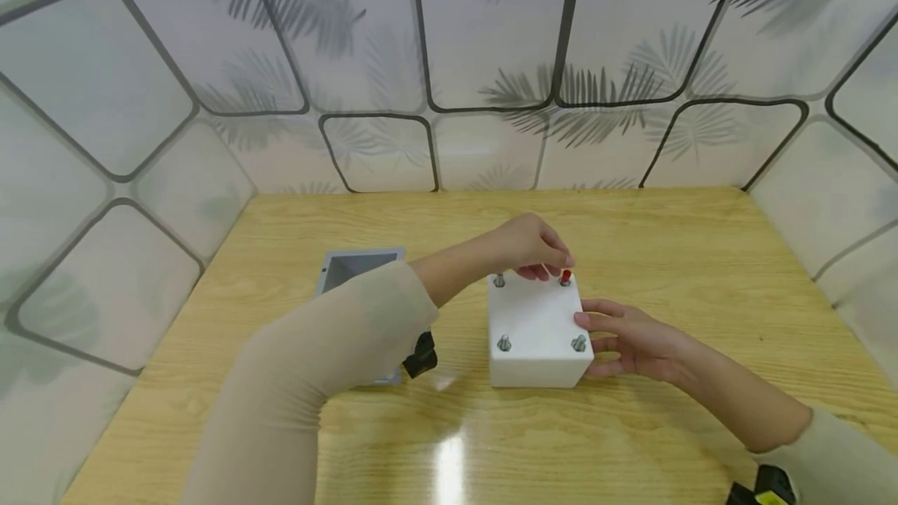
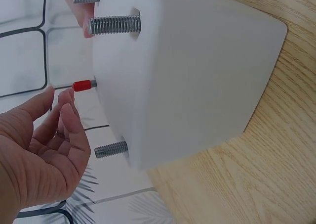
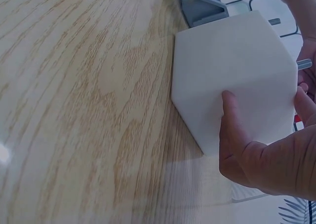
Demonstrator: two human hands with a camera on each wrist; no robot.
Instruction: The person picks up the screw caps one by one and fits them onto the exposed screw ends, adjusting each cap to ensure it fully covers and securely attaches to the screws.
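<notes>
A white box [image 1: 536, 318] rests on the wooden table, with upright threaded bolts [image 1: 504, 343] near the corners of its top. A small red cap [image 2: 82, 85] sits on the far right bolt. Right at the outer end of that cap are the fingertips of my left hand [image 2: 47, 145], thumb and fingers slightly apart with nothing between them. My right hand [image 1: 634, 341] rests against the box's right side, its thumb at the top edge and fingers fairly straight along the side wall.
Left of the box stands a grey bin [image 1: 330, 259], largely hidden behind my left forearm and sleeve [image 1: 337, 333]. A patterned curtain or wall [image 1: 491, 37] closes off the back and sides of the table [image 1: 631, 435].
</notes>
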